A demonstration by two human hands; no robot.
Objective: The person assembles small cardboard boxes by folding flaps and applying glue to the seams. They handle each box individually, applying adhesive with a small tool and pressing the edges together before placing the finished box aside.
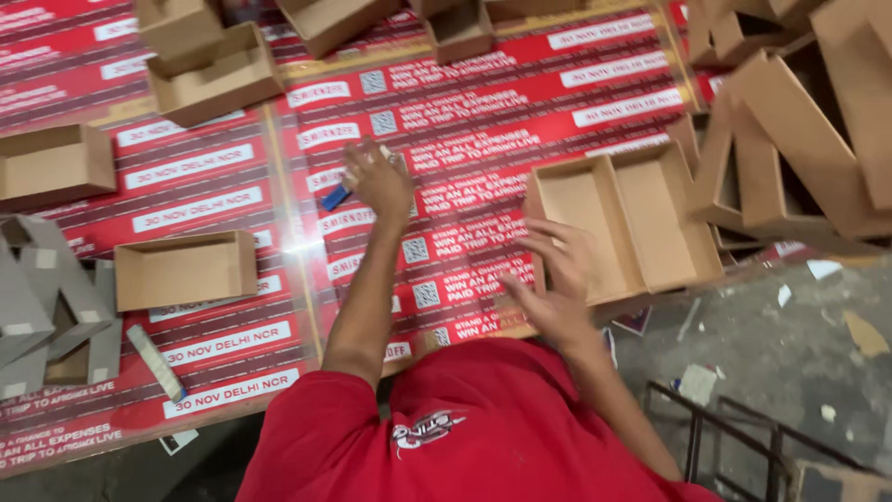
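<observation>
My left hand (pixel 376 178) reaches out over the red printed sheets on the table and is closed around a small tool with a blue handle (pixel 335 197). My right hand (pixel 555 279) hovers with fingers spread, holding nothing, just left of an open brown cardboard box with two compartments (pixel 624 221). I wear a red shirt, seen at the bottom of the head view.
Open cardboard boxes lie around: one at the left (pixel 184 270), one at the far left (pixel 54 165), several at the top. A stack of boxes (pixel 799 130) leans at the right. Grey folded board (pixel 46 307) and a cardboard strip (pixel 156 363) lie lower left. A metal frame (pixel 734 437) stands on the floor.
</observation>
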